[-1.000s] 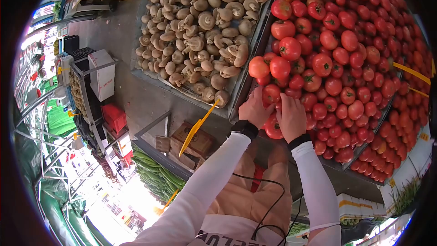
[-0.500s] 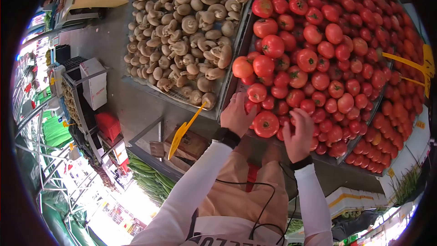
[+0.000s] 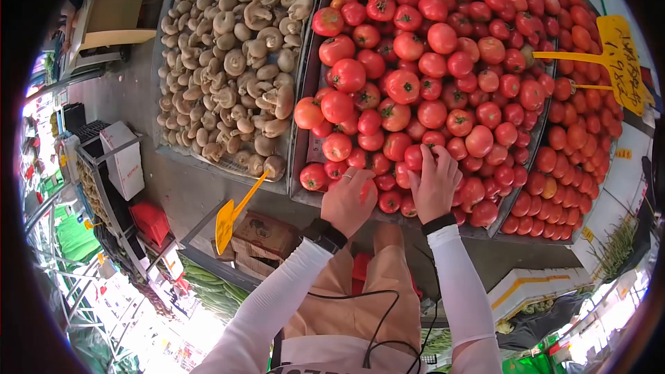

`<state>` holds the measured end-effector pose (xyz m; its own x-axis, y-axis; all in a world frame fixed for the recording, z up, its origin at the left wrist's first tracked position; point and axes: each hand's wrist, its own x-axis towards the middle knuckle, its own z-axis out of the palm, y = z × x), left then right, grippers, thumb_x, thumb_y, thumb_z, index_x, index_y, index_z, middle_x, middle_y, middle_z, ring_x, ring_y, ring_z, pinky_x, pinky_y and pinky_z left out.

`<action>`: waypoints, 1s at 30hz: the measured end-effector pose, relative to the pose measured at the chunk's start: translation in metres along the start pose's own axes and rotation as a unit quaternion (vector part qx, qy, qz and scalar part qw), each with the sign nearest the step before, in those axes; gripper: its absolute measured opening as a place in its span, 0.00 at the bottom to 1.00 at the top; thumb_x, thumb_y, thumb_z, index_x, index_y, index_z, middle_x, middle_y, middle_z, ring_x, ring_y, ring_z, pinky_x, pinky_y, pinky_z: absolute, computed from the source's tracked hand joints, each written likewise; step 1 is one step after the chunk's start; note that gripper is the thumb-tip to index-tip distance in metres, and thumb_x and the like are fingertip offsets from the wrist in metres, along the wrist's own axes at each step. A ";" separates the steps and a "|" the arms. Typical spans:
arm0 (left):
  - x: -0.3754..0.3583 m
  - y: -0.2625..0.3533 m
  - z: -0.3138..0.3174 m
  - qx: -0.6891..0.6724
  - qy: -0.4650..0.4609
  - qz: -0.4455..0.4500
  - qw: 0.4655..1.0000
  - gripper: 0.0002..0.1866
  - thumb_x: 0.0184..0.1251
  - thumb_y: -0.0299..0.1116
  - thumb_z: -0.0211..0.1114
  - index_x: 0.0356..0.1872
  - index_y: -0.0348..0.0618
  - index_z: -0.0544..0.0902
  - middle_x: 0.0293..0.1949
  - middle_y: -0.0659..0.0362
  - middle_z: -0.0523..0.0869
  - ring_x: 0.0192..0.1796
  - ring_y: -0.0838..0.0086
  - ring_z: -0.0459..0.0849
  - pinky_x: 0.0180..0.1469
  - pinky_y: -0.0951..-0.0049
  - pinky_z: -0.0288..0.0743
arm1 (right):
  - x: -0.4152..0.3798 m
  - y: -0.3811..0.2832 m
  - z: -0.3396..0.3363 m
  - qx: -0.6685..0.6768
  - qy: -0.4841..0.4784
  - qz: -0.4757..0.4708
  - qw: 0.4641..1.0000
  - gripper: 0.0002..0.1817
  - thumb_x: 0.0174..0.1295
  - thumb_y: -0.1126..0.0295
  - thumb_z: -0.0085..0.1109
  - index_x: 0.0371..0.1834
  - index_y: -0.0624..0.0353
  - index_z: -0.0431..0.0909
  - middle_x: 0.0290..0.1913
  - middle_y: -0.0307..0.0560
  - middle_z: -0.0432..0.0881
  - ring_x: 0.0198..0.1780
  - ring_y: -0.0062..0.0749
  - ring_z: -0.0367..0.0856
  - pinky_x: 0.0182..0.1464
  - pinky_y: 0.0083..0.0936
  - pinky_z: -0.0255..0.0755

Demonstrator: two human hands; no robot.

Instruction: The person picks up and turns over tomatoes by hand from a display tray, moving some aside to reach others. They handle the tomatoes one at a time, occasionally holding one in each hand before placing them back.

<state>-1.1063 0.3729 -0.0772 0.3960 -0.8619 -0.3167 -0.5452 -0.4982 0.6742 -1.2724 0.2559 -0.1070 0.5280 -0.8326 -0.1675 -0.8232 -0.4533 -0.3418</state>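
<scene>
The left hand [image 3: 348,201] now closes over the large tomato [image 3: 366,190] that lay bare between both hands half a second ago; only a red sliver shows past the fingers. The right hand [image 3: 435,183], then low at the tray's [image 3: 303,194] near edge, is now further up the pile, fingers spread on small tomatoes [image 3: 413,158]. The view has tilted up, bringing a yellow price sign [image 3: 621,62] into sight. The grip looks closed, though the fingers hide it.

- Tomatoes [image 3: 443,62], smooth and glossy, at twelve o'clock.
- Mushrooms [image 3: 235,76], matt, at ten o'clock.
- Metal tray rim [image 3: 299,118] between them, dull.
- Yellow plastic tag [image 3: 232,211], shiny, at eight o'clock.
</scene>
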 end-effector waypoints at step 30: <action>-0.014 0.043 0.096 0.045 -0.128 0.062 0.989 0.32 0.63 0.40 0.76 0.66 0.44 0.73 0.64 0.46 0.79 0.58 0.48 0.85 0.57 0.52 0.82 | -0.080 0.086 -0.043 0.046 0.078 0.158 0.983 0.36 0.62 0.63 0.72 0.73 0.55 0.69 0.73 0.49 0.72 0.74 0.55 0.66 0.75 0.59 0.57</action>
<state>-1.2063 0.3543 -0.1084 0.1277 -0.9069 -0.4015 -0.6464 -0.3831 0.6598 -1.3945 0.2697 -0.0834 0.2055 -0.9689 -0.1378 -0.9145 -0.1400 -0.3795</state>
